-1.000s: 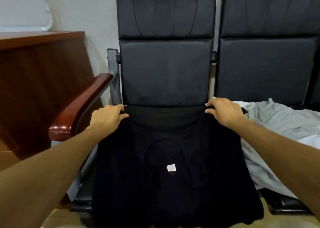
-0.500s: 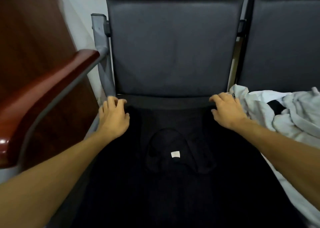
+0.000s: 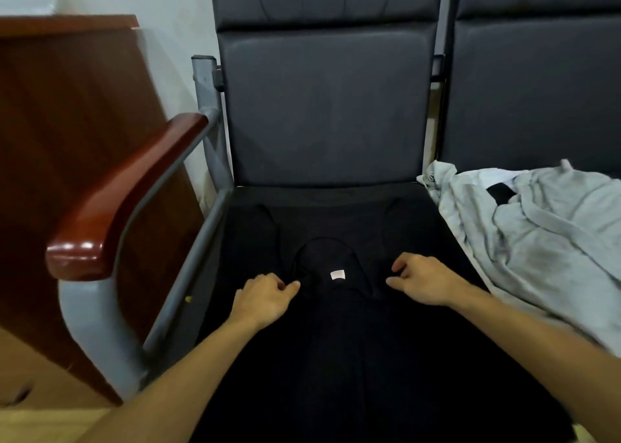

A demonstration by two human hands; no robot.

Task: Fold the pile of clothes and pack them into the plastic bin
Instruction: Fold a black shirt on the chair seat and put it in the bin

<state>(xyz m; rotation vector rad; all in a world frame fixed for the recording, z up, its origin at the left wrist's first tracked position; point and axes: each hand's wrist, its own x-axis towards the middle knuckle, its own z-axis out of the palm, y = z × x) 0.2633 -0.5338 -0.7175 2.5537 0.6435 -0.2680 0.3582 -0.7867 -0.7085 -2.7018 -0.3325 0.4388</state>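
Note:
A black garment (image 3: 336,358) lies spread flat over the seat of a dark chair (image 3: 322,113), its neckline and small white label (image 3: 337,275) facing up. My left hand (image 3: 265,299) rests on the cloth just left of the neckline, fingers loosely curled and thumb pointing toward the label. My right hand (image 3: 424,282) rests on the cloth just right of the neckline in the same loose curl. The dark fabric hides any fold between the fingertips. A crumpled pile of light grey clothes (image 3: 544,241) lies on the adjoining seat to the right.
A glossy wooden armrest (image 3: 127,193) on a grey metal frame borders the seat on the left. Beyond it stands a brown wooden desk panel (image 3: 67,113). A second dark chair back (image 3: 537,89) rises at the right.
Both hands have come back from the far corners of the garment at the seat's rear to either side of the neckline. The view has pulled back and tilted up.

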